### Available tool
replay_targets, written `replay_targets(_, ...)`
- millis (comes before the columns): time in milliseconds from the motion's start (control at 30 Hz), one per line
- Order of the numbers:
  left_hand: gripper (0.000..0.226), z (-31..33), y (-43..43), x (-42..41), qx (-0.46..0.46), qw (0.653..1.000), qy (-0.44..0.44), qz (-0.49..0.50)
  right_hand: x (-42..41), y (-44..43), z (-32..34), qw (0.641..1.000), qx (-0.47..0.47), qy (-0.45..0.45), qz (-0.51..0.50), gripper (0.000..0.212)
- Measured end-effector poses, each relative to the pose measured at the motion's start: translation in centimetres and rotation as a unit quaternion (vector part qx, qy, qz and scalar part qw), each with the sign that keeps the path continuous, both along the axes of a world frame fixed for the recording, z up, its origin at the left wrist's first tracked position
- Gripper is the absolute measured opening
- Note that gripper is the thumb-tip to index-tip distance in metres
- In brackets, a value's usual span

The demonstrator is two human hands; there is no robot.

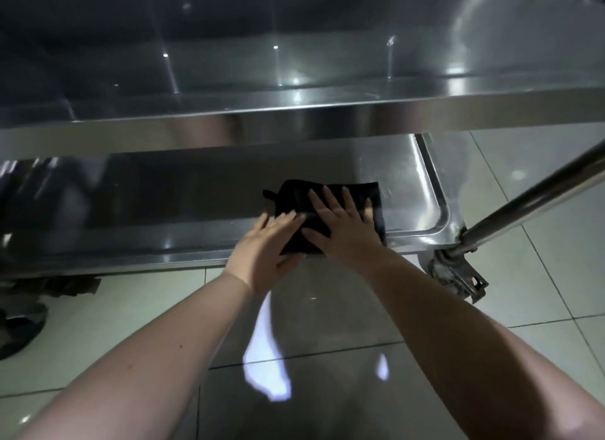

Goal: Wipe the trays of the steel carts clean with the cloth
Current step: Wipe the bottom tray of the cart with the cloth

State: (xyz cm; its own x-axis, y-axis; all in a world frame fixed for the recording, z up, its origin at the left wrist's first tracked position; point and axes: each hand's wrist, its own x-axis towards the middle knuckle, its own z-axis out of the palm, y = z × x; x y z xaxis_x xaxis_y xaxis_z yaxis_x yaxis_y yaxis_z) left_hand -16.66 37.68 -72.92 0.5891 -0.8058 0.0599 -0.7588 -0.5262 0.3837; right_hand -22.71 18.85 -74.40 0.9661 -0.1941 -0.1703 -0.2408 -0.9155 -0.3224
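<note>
so, you had both arms stretched forward and down, forearms bare, reaching beneath the upper tray (294, 115) to the lower tray (437, 190) of the steel cart. the black cloth (358, 194) lay folded flat near the right end of that lower tray, its near edge at the front rim. your right hand (340, 230) lay palm down on the middle of the cloth, fingers straight and spread wide, pressing it onto the steel. your left hand (266, 243) came in from the left at a slant, fingers straight and laid over the cloth's left part, thumb out below its near edge. neither hand curled round anything. the two hands sat just beside each other. to the right, a steel bar (540, 190) ran down to a caster (458, 276) on the tiled floor (540, 292).
</note>
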Motion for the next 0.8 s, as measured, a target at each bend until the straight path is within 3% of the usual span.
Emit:
replay_targets(67, 0.063, -0.1, -0.1, -0.6, 0.072, 0.997, -0.024, -0.023, -2.0, -1.5, 0.7, 0.998, -0.003, -0.046, 0.046, 0.090)
replay_targets(167, 0.056, 0.4, -1.1, -0.6, 0.149, 0.982, -0.103, -0.056, -5.3, -3.5, 1.0, 0.988, -0.103, 0.028, 0.109, 0.102)
replay_targets(300, 0.058, 1.3, -2.0, -0.8, 0.199, 0.976, -0.086, -0.001, -5.5, -4.6, 1.6, 0.989, -0.089, 0.059, 0.101, 0.066)
replay_targets(433, 0.076, 2.0, -2.9, -1.4, 0.240, 0.969, -0.047, 0.037, -4.5, -4.4, 4.3, 0.985, -0.088, 0.098, 0.113, 0.063)
replay_targets(533, 0.070, 3.0, -3.4, -2.0, 0.196, 0.979, -0.045, 0.044, -4.6, -3.4, 7.1, 0.996, 0.009, 0.033, 0.082, 0.053)
replay_targets(633, 0.033, 4.2, -2.6, -2.1, 0.106, 0.988, 0.013, 0.107, -5.0, -1.7, 9.9, 0.994, 0.087, -0.039, 0.060, 0.031)
replay_targets(700, 0.021, 5.5, -1.8, -1.5, 0.090, 0.985, 0.084, 0.123, -4.9, -1.1, 11.2, 0.993, 0.090, -0.035, 0.066, 0.024)
replay_targets(800, 0.019, 8.4, -0.2, 0.3, 0.098, 0.989, 0.081, 0.072, -4.1, -0.3, 13.1, 0.996, 0.059, 0.010, 0.066, 0.017)
